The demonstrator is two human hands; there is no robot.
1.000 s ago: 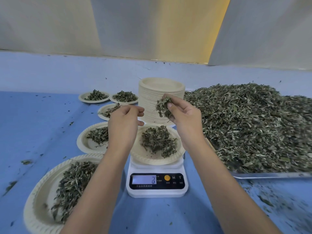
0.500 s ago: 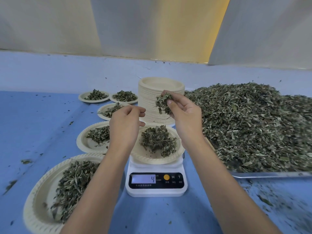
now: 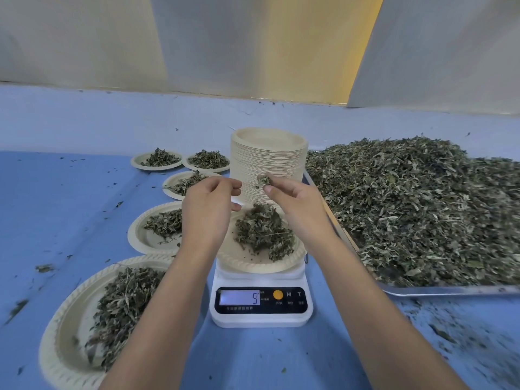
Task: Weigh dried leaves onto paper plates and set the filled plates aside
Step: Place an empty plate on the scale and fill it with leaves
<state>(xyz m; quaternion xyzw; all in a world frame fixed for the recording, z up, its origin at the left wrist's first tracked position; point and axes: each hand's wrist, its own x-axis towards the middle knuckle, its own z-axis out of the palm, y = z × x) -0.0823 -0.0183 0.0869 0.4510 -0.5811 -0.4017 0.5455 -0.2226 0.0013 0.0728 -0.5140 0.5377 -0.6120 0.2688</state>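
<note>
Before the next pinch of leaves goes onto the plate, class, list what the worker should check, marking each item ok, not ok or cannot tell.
1. Plate sits squarely on the scale: ok.
2. Display lit and readable, showing 5: ok.
3. Right hand holds a pinch of leaves above the plate: ok.
4. Left hand off the plate: cannot tell, it overlaps the rim.
5. Target weight reached: cannot tell, no target shown.

Leaf tray [image 3: 450, 290] cut off at right; the scale display [image 3: 239, 297], blurred, seems to read 5.
</note>
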